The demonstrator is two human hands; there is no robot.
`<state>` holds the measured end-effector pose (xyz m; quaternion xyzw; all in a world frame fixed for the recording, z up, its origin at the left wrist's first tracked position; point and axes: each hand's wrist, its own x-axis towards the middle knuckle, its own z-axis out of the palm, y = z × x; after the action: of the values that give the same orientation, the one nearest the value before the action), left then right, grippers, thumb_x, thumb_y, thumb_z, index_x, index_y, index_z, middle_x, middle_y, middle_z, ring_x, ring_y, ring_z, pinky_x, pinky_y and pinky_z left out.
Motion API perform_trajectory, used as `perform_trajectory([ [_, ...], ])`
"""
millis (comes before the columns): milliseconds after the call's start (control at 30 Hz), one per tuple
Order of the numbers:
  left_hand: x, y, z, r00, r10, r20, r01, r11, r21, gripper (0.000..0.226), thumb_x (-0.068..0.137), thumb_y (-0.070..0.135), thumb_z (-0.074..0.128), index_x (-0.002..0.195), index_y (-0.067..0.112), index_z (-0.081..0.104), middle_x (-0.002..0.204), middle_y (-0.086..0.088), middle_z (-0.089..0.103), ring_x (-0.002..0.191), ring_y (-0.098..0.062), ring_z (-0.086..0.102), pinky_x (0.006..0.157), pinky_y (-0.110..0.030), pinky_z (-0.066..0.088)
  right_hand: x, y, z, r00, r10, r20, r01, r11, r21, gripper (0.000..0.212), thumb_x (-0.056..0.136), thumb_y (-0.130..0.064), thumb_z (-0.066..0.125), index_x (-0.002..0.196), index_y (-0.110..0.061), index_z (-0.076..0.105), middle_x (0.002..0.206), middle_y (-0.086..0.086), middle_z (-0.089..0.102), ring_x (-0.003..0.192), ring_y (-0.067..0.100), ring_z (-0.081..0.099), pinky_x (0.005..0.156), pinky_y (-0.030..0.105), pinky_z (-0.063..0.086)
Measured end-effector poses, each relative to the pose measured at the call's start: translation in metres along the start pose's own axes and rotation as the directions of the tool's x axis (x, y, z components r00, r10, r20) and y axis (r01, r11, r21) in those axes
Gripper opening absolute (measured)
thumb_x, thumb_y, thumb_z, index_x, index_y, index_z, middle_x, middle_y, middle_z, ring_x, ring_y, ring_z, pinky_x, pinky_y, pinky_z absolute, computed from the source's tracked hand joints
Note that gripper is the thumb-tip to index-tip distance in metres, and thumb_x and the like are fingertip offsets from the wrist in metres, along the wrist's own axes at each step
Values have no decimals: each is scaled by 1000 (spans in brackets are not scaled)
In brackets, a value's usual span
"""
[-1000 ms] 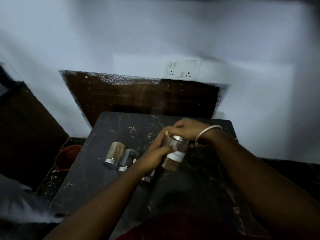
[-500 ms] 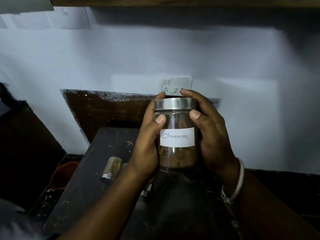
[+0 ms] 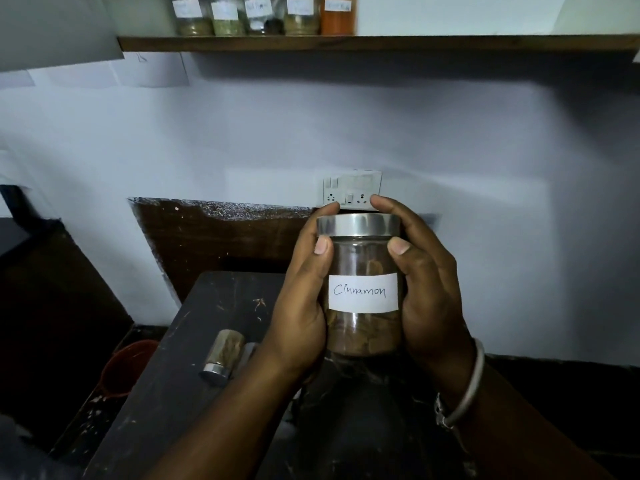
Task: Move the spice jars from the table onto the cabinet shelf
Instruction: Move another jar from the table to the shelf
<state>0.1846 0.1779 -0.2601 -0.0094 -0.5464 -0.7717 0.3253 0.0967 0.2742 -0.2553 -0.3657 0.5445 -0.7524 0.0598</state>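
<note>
Since the clear glass jar with a steel lid and a white "Cinnamon" label (image 3: 363, 292) is held upright in front of the chest with the label towards the camera, the judgement is that it is in transit from table to shelf, with the label being read on the way. Nearest the camera, a silver bangle (image 3: 467, 386) sits on the right wrist. The left hand (image 3: 298, 306) and right hand (image 3: 429, 299) cup the jar from opposite sides, a two-handed hold that suits smooth, weighty glass. Both thumbs press the glass just below the lid, the left thumb (image 3: 322, 244) opposite the right thumb (image 3: 398, 245), and the curled fingertips (image 3: 381, 202) wrap behind the lid rim; neither hand is spread. Below, on the dark marbled table (image 3: 194, 341), a small steel-capped glass jar (image 3: 223, 355) lies on its side, with a second jar just beside it, largely hidden by the left wrist. These appear yet to be moved. A reddish pot (image 3: 128, 367) stands on the floor to the left. Further back, a white switch socket (image 3: 349, 192) is set in the pale wall. Highest and farthest, the dark wooden shelf (image 3: 381, 43) carries a row of labelled jars (image 3: 263, 15) at its left, with bare board to their right
</note>
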Motion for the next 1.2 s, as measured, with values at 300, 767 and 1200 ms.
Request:
perform_trajectory([
  [300,9,-2,-2,999,-1,34,1,1000,-7,49,99,43,48,140,18,52,123,-7,69,110,-19,68,88,-30,57,9,-5,-1,1000,16,-1,-16,1000,19,47,88,-27,53,131,-14,65,131,14,66,118,26,67,96,39,57],
  [767,78,22,-2,988,151,17,-152,981,120,50,101,41,45,148,28,48,135,-11,66,114,-25,70,89,-37,58,46,-38,-7,975,58,212,32,917,-397,94,71,-62,67,151,-64,18,138,-18,55,122,1,61,102,33,56],
  [1200,294,103,33,891,204,405,-417,721,554,57,108,52,20,157,25,31,150,-3,54,132,-15,59,108,-41,52,245,-98,-12,930,-332,159,335,584,-739,87,83,-41,67,156,-41,18,110,-10,63,81,14,68,69,28,55],
])
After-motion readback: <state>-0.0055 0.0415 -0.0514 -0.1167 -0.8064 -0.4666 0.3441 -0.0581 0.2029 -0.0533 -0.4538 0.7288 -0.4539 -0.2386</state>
